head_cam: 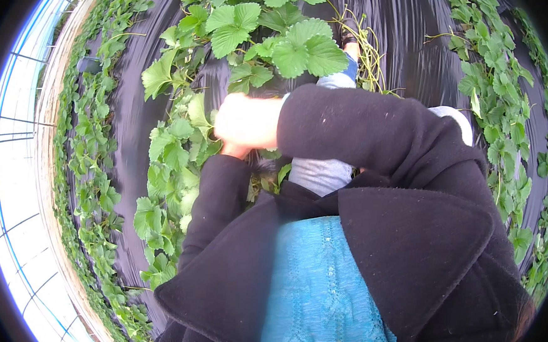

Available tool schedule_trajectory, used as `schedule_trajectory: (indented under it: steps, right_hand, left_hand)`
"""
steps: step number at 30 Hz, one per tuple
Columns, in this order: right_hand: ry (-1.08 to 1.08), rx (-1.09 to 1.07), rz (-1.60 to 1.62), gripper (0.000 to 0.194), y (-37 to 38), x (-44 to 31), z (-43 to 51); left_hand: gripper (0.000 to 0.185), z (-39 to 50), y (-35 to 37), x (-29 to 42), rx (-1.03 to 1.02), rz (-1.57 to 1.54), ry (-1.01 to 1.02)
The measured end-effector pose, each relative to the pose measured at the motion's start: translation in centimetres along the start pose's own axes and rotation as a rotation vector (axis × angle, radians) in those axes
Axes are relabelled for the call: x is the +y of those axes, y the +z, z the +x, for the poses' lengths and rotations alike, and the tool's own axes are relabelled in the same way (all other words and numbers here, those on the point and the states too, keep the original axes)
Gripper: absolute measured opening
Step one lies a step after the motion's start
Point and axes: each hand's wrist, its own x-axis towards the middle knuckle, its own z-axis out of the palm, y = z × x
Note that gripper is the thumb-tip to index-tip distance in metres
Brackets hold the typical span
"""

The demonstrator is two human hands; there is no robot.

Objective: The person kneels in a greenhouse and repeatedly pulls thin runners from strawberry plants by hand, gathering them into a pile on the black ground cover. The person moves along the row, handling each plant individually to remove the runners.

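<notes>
My right hand [249, 121], overexposed to near white, is among the leaves of strawberry plants [176, 151] left of my knee. Just below and partly behind it, my left hand [235, 150] shows only as a strip of skin at the end of its dark sleeve. The hands overlap or lie very close together; their fingers and anything between them are hidden by glare and leaves. Larger strawberry leaves [305, 50] spread above the hands. A bundle of thin cut or trailing runners [370, 59] lies beside my shoe.
Black plastic mulch [135, 129] covers the ground between the plant rows. Another strawberry row [508, 105] runs along the right, and one more [88, 136] along the left, with a small dark object [89, 64] in it. A pale greenhouse wall [16, 155] with thin bars curves along the far left.
</notes>
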Motion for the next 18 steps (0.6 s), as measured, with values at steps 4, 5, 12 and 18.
schedule_trajectory:
  steps: [4,5,12,18]
  right_hand:
    - [0.069,0.078,0.141,0.016,-1.2,-4.1,3.2]
    - [0.101,0.111,0.224,0.016,-1.4,-5.3,3.8]
    - [0.214,0.059,0.012,0.017,-8.7,3.0,-5.4]
    - [0.974,-0.773,0.112,0.028,-12.1,5.3,-12.2]
  left_hand:
    - [0.039,-0.2,-0.7,-1.5,-0.002,-0.046,0.154]
    - [0.038,-0.1,-0.9,-1.6,0.005,-0.041,0.174]
    - [0.039,-0.2,-0.7,0.9,0.058,-0.188,-0.114]
    - [0.051,-0.5,-0.6,2.0,0.067,-0.077,-0.131]
